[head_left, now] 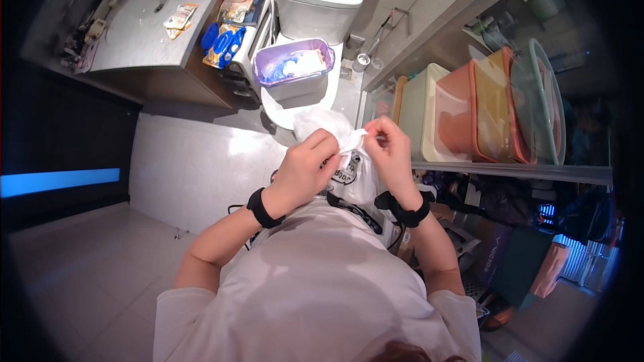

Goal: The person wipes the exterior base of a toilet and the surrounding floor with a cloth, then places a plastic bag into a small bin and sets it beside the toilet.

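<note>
A white plastic bag (355,184) with dark print hangs in front of my body. My left hand (310,161) is closed on its gathered top from the left side. From the right, my right hand (389,151) pinches a twisted end of the same bag between thumb and fingers. Part of the bag bulges out beyond my hands, and its lower part is partly hidden by my left hand and shirt. Beyond it, a bin (302,87) lined with a purple bag stands in front of the toilet, with pale waste inside.
A white toilet (318,0) stands at the back. A sink counter (121,33) with bottles lies far left, beside a blue wipes pack (223,45). Stacked coloured basins (456,110) sit behind glass on the right. A toilet brush holder (361,62) stands near the wall.
</note>
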The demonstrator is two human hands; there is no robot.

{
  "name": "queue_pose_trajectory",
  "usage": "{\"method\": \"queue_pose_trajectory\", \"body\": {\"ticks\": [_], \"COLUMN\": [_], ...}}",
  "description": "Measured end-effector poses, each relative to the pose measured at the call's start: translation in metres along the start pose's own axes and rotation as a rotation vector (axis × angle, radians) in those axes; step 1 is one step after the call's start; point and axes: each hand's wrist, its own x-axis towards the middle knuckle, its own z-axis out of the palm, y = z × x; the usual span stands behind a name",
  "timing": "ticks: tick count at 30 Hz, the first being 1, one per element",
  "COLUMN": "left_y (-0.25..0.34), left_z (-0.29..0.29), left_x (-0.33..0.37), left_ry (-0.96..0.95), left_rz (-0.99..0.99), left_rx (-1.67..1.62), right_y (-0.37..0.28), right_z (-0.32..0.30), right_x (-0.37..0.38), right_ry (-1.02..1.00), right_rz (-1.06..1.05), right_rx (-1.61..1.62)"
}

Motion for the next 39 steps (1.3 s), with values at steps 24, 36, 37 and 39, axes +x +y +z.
{"method": "queue_pose_trajectory", "body": {"ticks": [24, 36, 37, 39], "left_y": [-0.017, -0.018, -0.019, -0.030], "left_z": [0.012, 0.000, -0.003, -0.017], "left_x": [0.017, 0.014, 0.012, 0.005], "left_ry": [-0.167, -0.149, -0.174, -0.146], "left_rz": [0.002, -0.044, -0.087, -0.203], "left_rx": [0.198, 0.119, 0.126, 0.165], "right_y": [0.002, 0.007, 0.015, 0.036], "right_z": [-0.017, -0.015, -0.019, -0.038], "right_x": [-0.009, 0.003, 0.004, 0.004], "right_ry": [-0.031, -0.171, -0.174, 0.088], "right_rz": [-0.218, -0.445, -0.448, -0.305], "right_rx": [-0.257, -0.389, -0.388, -0.476]}}
